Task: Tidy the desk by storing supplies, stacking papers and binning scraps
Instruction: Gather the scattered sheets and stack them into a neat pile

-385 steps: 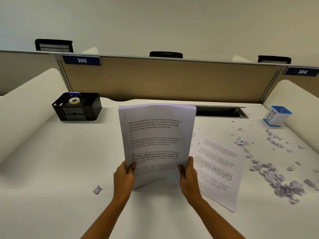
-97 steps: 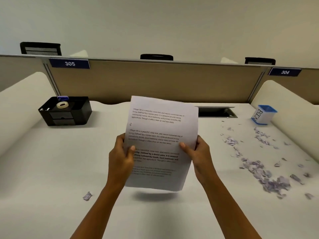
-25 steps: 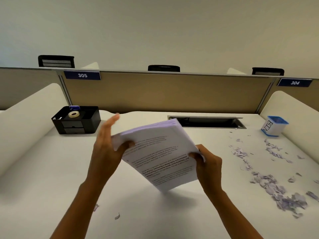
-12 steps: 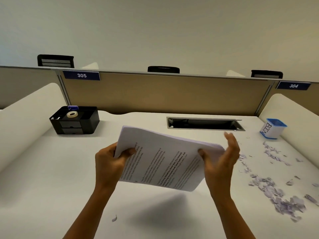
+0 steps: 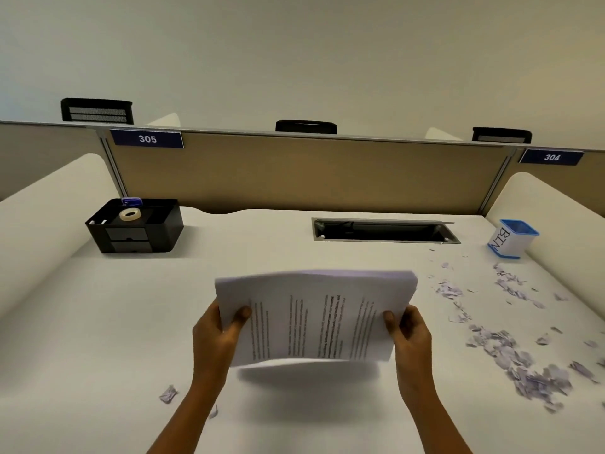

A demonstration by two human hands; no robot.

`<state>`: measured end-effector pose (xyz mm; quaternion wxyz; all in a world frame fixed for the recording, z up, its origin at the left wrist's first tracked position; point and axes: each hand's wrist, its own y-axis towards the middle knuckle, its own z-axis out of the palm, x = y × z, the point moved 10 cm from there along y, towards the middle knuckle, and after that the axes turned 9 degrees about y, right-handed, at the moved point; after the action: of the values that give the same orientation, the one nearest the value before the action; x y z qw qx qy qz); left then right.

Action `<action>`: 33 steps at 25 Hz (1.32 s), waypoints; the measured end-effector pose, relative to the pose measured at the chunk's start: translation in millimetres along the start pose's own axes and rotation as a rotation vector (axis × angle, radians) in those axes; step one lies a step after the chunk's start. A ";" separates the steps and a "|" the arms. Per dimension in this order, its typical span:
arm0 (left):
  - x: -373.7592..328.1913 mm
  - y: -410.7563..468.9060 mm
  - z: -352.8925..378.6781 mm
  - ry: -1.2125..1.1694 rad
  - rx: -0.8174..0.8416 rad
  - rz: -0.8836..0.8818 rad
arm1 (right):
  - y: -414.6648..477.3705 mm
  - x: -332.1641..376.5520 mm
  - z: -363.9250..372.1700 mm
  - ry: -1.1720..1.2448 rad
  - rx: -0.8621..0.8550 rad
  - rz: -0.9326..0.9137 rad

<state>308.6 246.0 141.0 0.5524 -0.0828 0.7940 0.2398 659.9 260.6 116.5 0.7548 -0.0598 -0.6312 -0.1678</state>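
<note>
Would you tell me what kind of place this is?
Probably an open-plan office or study room: a partition with number plates 305 and 304, chair backs beyond it, a cable slot in the desk.

The desk (image 5: 98, 322) is off-white. The stack of papers (image 5: 314, 319) is white with rows of black print, some lines bolder. The scraps (image 5: 510, 352) are pale lilac-grey. The organizer (image 5: 137, 237) is black; the tape roll (image 5: 130, 214) is translucent cream. The bin (image 5: 510, 239) is white with a blue rim and base and black lettering. The partition (image 5: 311, 172) is tan. The labels (image 5: 147, 139) are navy with white numerals.
</note>
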 end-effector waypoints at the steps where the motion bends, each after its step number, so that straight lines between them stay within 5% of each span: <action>1: 5.4 -5.8 3.5 0.030 0.010 0.014 | -3.0 -10.8 -2.1 -0.009 -0.007 0.036; 19: 17.2 -17.8 1.9 -0.115 -0.098 -0.120 | -1.9 -6.9 -2.8 0.016 -0.058 0.040; 25: 35.1 -24.3 9.2 -0.002 -0.073 -0.135 | -1.8 -14.6 -7.8 -0.011 -0.064 0.059; 29: 32.9 -23.4 2.5 0.067 -0.177 -0.184 | 6.6 6.4 -1.3 -0.063 -0.085 -0.015; 33: -14.4 -7.1 -20.7 0.229 -0.346 0.010 | 16.2 58.4 21.3 -0.115 -0.054 -0.208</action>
<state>299.5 228.1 157.8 0.4348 -0.1994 0.7991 0.3642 653.9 271.8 179.5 0.6938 -0.0239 -0.6716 -0.2587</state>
